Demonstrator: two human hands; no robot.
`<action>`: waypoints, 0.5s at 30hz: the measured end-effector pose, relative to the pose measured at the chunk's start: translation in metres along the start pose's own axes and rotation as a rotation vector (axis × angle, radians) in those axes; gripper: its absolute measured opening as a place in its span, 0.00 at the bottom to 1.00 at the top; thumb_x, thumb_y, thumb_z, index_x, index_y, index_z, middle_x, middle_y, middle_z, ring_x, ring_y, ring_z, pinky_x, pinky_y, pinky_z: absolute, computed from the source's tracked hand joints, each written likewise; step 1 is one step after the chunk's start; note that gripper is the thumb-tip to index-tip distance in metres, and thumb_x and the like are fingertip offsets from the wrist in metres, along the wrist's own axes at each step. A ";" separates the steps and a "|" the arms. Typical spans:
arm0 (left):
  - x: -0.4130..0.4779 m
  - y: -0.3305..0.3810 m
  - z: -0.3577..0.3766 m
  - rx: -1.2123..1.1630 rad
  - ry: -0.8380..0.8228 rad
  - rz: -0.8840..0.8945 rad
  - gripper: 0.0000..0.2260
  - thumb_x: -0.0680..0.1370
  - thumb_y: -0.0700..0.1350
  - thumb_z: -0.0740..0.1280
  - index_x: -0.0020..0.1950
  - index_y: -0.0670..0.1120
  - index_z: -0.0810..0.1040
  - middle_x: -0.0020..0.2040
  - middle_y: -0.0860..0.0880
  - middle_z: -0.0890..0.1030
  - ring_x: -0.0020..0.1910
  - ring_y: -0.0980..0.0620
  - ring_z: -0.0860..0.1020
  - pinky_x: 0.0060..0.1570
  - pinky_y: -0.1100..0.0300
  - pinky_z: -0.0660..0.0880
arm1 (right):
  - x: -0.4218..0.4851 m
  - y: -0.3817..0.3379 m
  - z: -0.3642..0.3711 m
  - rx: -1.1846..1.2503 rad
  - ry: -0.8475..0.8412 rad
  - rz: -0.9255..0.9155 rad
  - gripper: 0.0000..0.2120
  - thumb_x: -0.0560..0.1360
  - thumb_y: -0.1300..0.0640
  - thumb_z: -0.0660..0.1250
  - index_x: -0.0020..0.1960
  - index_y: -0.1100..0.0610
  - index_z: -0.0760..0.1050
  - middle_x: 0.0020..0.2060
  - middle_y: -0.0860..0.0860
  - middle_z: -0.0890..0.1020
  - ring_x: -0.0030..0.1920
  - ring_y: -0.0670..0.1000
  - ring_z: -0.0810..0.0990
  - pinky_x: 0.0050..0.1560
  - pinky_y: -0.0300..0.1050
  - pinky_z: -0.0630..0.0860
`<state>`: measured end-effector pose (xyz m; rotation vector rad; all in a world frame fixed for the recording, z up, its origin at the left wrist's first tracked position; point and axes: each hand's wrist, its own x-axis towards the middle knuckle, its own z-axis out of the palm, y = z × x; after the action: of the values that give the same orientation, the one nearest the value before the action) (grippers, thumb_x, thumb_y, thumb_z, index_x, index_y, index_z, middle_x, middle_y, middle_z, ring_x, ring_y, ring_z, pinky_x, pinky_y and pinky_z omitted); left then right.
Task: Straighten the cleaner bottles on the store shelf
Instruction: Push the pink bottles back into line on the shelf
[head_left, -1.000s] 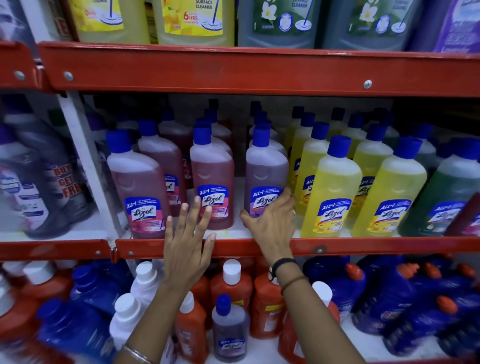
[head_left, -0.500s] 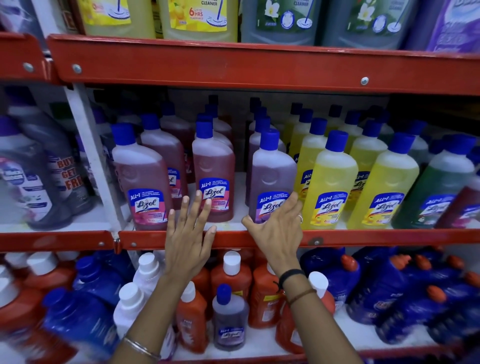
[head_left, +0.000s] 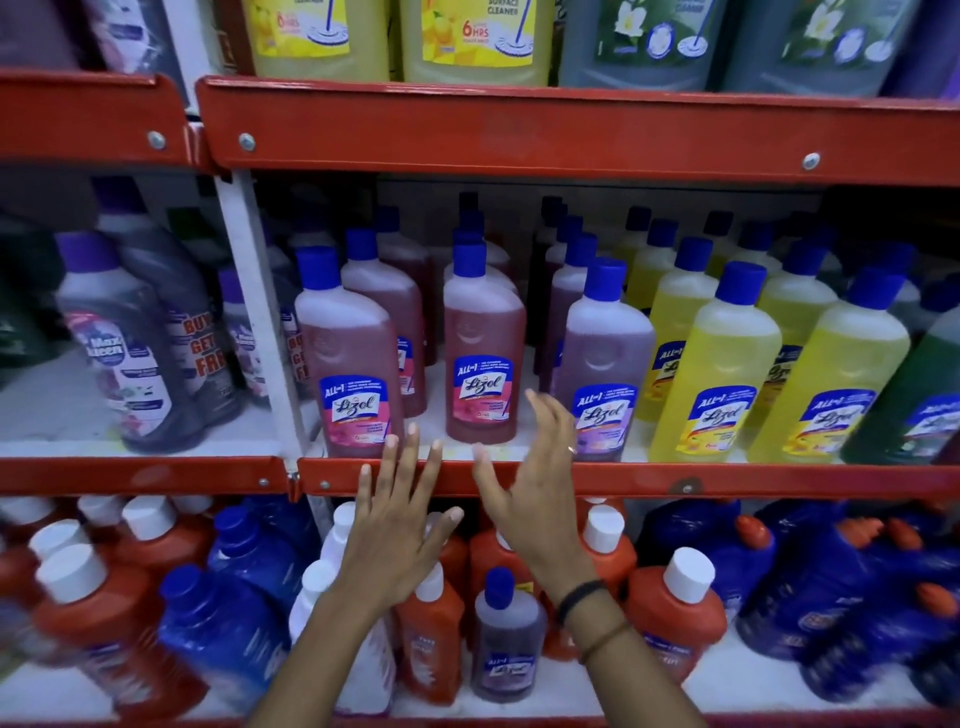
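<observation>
Both hands (head_left: 467, 504) spread, empty — before Lizol bottles (head_left: 483, 358).

Right hand (head_left: 540, 483) motion-blurred — rear bottle rows (head_left: 563, 228) lost in shadow, top jugs (head_left: 475, 41) cropped.

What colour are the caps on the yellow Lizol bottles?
Blue. The cap on the front yellow Lizol bottle shows best in the head view, the only view here.
</observation>
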<state>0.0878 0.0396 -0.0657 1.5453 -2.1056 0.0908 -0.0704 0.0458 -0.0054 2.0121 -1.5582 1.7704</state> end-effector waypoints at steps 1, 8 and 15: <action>0.000 -0.001 -0.002 -0.002 -0.019 0.011 0.30 0.75 0.69 0.39 0.73 0.61 0.31 0.74 0.60 0.28 0.74 0.55 0.31 0.71 0.48 0.35 | 0.008 -0.008 0.009 -0.017 -0.012 0.019 0.32 0.72 0.54 0.69 0.69 0.63 0.59 0.65 0.62 0.67 0.66 0.52 0.62 0.68 0.29 0.53; -0.003 -0.016 -0.014 -0.003 -0.145 0.043 0.31 0.71 0.71 0.36 0.67 0.63 0.23 0.69 0.61 0.20 0.70 0.58 0.24 0.68 0.52 0.25 | 0.057 -0.024 0.056 -0.352 -0.073 0.339 0.53 0.65 0.35 0.70 0.72 0.69 0.52 0.63 0.69 0.68 0.58 0.67 0.73 0.54 0.58 0.76; -0.002 -0.016 -0.019 0.003 -0.216 0.062 0.31 0.67 0.72 0.29 0.63 0.63 0.18 0.67 0.59 0.18 0.68 0.58 0.21 0.64 0.51 0.24 | 0.059 -0.021 0.053 -0.443 -0.078 0.367 0.53 0.62 0.36 0.71 0.71 0.66 0.53 0.64 0.64 0.69 0.58 0.65 0.74 0.46 0.55 0.77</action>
<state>0.1098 0.0427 -0.0544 1.5513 -2.3209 -0.0536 -0.0272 -0.0130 0.0326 1.6809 -2.2208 1.2752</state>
